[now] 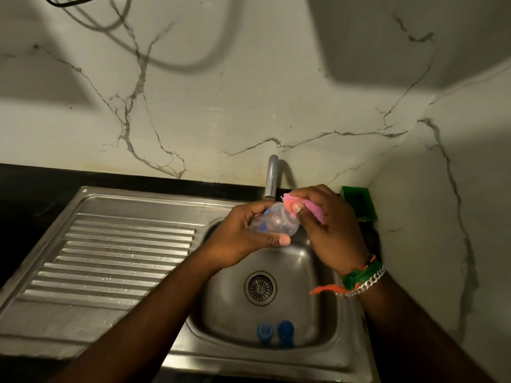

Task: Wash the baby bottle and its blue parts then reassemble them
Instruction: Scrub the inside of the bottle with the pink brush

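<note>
one clear bottle, curled in my left hand under the tap; right hand pinches pink sponge at its end. scrubbing step, i judge. two blue parts below, unwashed; next, rinse.

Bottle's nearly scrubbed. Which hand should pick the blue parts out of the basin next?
Probably the left hand: it only holds the bottle, which can be set down, and both blue parts lie at the basin's near edge. The right hand has its grip on the pink sponge.
</note>
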`<act>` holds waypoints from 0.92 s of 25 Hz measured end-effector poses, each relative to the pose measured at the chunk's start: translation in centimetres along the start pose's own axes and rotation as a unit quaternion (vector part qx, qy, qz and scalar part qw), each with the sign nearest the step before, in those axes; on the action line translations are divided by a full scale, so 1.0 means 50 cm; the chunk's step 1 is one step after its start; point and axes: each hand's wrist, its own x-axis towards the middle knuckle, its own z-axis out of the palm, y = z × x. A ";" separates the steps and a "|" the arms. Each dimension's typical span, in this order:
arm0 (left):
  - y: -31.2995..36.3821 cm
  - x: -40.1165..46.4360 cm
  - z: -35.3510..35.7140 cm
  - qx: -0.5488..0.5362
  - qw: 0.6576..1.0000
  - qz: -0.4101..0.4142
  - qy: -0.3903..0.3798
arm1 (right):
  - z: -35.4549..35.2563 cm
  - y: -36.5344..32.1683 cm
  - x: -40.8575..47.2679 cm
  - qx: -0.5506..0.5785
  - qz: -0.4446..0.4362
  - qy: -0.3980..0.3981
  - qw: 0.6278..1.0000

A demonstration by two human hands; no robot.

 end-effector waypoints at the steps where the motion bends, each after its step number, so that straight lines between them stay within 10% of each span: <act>1: 0.001 0.002 -0.010 0.001 1.000 0.004 -0.006 | -0.006 0.000 0.006 0.011 0.005 -0.020 1.000; 14: -0.035 0.000 -0.011 -0.054 0.998 -0.012 0.041 | 0.001 0.003 0.003 0.027 -0.008 -0.026 0.999; 19: -0.043 0.016 0.014 -0.388 0.916 -0.090 0.055 | 0.032 -0.019 -0.015 0.070 -0.018 -0.046 0.996; 23: -0.040 0.033 0.047 -0.396 0.910 -0.091 0.086 | 0.052 -0.020 -0.018 0.053 -0.028 0.020 0.998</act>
